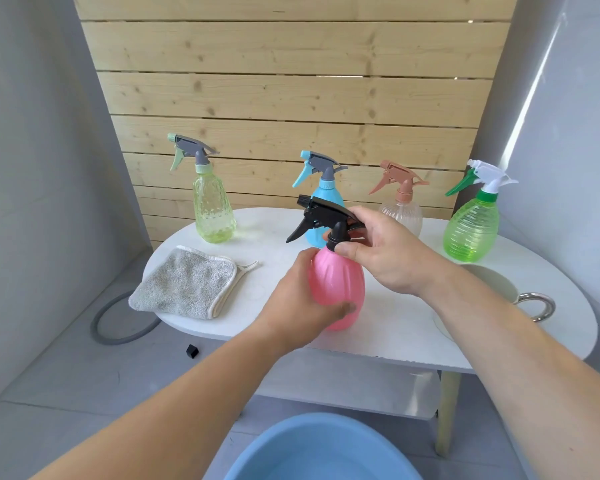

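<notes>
Here the left hand (300, 299) wraps around the body of the pink spray bottle (336, 289), holding it upright over the white table (388, 337), while the right hand (383, 251) grips the black trigger head (321, 216) at the neck, fingers curled over it. Just behind the grip stands a blue spray bottle (321, 188); to its left lies a grey cloth (184, 284), and below it a blue basin (323, 452).

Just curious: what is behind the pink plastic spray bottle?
A light blue plastic spray bottle on the white oval table. The pink bottle's black sprayer and the right hand cover much of its body.
</notes>
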The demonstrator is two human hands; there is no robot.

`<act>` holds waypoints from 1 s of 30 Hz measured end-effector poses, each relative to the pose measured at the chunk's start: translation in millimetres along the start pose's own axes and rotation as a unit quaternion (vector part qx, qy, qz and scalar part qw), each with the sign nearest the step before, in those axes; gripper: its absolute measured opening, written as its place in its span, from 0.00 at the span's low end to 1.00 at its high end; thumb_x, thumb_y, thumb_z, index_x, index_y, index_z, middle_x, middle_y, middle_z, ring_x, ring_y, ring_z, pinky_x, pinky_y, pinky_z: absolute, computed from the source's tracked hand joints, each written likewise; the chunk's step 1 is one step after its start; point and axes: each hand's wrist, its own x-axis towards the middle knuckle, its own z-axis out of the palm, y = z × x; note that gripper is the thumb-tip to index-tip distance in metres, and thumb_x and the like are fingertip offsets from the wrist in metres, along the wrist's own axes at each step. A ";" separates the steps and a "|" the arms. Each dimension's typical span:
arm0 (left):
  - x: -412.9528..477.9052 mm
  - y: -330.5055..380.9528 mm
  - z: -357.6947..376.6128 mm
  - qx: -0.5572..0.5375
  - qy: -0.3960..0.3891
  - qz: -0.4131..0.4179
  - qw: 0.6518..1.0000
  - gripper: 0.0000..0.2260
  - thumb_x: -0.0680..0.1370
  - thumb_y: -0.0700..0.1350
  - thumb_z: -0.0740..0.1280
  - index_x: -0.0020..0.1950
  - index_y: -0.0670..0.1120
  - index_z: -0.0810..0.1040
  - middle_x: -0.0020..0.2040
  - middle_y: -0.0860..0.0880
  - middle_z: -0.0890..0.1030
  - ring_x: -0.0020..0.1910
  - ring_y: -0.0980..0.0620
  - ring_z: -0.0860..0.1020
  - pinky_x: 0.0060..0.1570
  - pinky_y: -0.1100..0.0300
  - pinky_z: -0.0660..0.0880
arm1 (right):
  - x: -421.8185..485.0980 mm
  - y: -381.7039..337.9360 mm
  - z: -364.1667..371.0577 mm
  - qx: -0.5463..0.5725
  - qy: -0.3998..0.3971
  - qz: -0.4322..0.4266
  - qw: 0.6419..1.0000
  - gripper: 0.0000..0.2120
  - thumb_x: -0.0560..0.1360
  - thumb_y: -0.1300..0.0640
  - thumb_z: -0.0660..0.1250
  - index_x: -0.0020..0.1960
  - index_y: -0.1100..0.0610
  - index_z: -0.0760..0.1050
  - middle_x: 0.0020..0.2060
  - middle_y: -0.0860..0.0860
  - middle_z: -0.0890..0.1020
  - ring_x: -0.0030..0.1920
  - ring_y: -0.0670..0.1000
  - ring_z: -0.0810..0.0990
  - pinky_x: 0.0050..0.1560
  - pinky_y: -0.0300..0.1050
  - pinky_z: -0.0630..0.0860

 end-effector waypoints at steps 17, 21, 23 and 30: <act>-4.3 6.0 3.7 0.000 0.006 -0.024 1.000 0.36 0.67 0.49 0.83 0.68 0.55 0.66 0.58 0.55 0.77 0.56 0.55 0.79 0.49 0.60 0.81 | -12.4 14.1 7.3 0.029 0.097 0.035 0.994 0.30 0.73 0.56 0.75 0.70 0.47 0.67 0.54 0.47 0.80 0.55 0.44 0.81 0.57 0.41 0.77; -6.7 4.5 -0.8 0.013 -0.023 -0.017 1.000 0.33 0.69 0.41 0.80 0.68 0.52 0.67 0.53 0.59 0.77 0.51 0.63 0.78 0.45 0.65 0.79 | -31.3 29.2 -1.2 0.005 0.032 0.090 0.995 0.25 0.73 0.57 0.75 0.67 0.51 0.72 0.58 0.48 0.81 0.58 0.48 0.81 0.58 0.45 0.78; -7.0 4.1 -1.4 0.012 -0.023 -0.015 1.000 0.34 0.69 0.40 0.79 0.70 0.51 0.67 0.54 0.60 0.77 0.52 0.63 0.78 0.47 0.63 0.79 | -40.1 34.6 -1.4 -0.005 0.007 0.103 0.995 0.22 0.74 0.59 0.74 0.66 0.51 0.74 0.59 0.49 0.81 0.59 0.50 0.81 0.59 0.47 0.79; -7.5 -1.2 3.2 -0.018 -0.011 -0.021 1.000 0.36 0.67 0.47 0.81 0.70 0.55 0.67 0.57 0.59 0.81 0.56 0.59 0.81 0.53 0.58 0.81 | -55.7 36.4 12.2 -0.028 -0.005 0.137 0.990 0.26 0.76 0.55 0.71 0.72 0.46 0.67 0.60 0.46 0.79 0.54 0.45 0.82 0.58 0.46 0.78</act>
